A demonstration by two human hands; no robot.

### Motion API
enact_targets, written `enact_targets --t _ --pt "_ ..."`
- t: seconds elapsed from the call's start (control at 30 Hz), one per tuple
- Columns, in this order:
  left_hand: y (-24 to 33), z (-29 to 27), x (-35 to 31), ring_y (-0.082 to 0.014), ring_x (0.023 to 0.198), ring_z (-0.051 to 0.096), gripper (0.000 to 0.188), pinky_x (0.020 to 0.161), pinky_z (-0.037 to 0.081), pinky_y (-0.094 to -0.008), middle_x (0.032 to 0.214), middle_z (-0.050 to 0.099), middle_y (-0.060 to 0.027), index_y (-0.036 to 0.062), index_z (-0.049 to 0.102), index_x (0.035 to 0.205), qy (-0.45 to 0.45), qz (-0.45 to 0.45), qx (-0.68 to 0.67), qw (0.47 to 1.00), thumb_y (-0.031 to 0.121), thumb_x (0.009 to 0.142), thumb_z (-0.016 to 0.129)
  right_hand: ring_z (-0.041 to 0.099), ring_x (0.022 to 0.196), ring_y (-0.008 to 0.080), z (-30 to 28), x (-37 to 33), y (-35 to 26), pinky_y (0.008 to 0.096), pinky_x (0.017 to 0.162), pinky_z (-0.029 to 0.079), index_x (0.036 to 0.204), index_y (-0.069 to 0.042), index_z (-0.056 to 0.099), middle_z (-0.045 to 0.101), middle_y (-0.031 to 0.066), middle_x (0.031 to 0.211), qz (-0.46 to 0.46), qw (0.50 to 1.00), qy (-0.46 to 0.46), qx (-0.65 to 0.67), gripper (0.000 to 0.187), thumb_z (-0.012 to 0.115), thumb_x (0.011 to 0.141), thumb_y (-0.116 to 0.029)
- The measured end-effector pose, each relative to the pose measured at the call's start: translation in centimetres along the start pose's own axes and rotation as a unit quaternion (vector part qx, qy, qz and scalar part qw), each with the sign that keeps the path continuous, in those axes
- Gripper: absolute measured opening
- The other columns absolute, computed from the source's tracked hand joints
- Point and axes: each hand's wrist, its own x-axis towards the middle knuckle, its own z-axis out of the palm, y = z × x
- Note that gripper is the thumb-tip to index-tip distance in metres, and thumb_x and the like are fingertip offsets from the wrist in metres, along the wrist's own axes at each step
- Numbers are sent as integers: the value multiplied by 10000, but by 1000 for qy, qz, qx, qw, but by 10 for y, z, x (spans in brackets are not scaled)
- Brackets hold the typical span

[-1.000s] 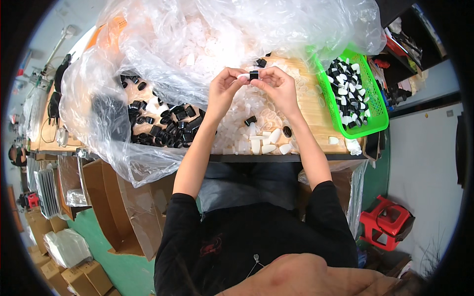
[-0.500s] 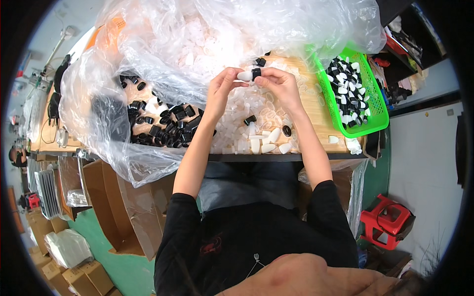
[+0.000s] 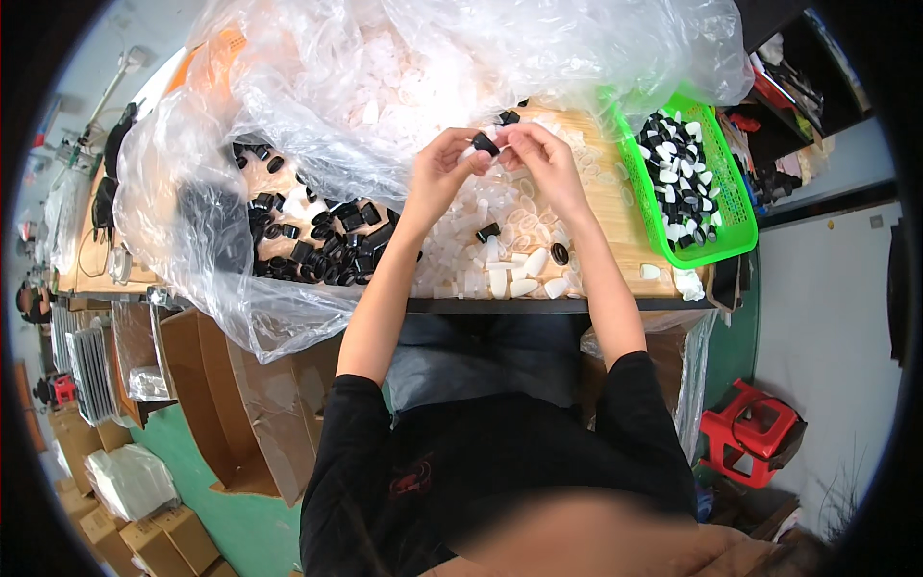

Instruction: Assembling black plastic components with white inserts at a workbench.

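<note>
Above the table's middle, my left hand (image 3: 444, 171) pinches a small white rounded piece with a black collar (image 3: 485, 144), the black end tilted up to the right. Close against its right side, my right hand (image 3: 543, 165) has thumb and forefinger pressed together; anything between them is too small to make out. Below my hands lie clear plastic rings (image 3: 524, 229), several white rounded pieces (image 3: 520, 287) along the front edge, and a loose black collar (image 3: 487, 232). More black collars (image 3: 322, 240) are heaped left of my left forearm.
A green basket (image 3: 741, 207) of black-and-white pieces stands at the right. Clear plastic sheeting (image 3: 317, 125) covers much of the table's back and left, with translucent parts (image 3: 404, 82) heaped in it. Below are an open cardboard box (image 3: 213, 404) and a red stool (image 3: 755, 433).
The black-and-white piece has turned in my left hand and shifted slightly left, its black end now tilted. My right fingers have come off the collar and closed together beside it.
</note>
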Motion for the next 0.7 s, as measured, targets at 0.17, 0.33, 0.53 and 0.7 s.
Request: enact_targets --t 0.17,0.33,0.53,0.7 --pt "-1 -1 0 -113 948 615 289 832 504 -250 1045 653 -80 -38 568 1145 58 58 -35 996 -8 878 674 650 814 205 -20 1 10 310 752 512 990 -50 671 670 92 929 -4 902 -81 -423 134 639 861 -70" --pt "0 1 -1 -129 1013 608 284 901 490 -269 1099 639 -73 -32 583 1136 52 92 5 994 -28 867 673 627 884 337 -16 -3 20 424 778 511 1026 -69 660 648 139 915 -95 833 -113 -532 193 613 840 -48" --pt "1 1 -2 -141 1011 613 271 921 488 -279 1107 639 -76 -33 601 1122 58 103 20 993 -26 862 676 658 823 241 -24 2 12 334 736 522 1037 -53 650 656 105 881 -130 893 -15 -431 191 648 847 -37" --pt "-5 2 -1 -133 984 625 274 906 495 -278 1060 667 -68 -19 618 1109 66 98 37 992 -7 846 699 622 785 86 -12 -3 -5 259 729 514 975 -14 673 682 30 913 -110 990 71 45 117 684 859 -2"
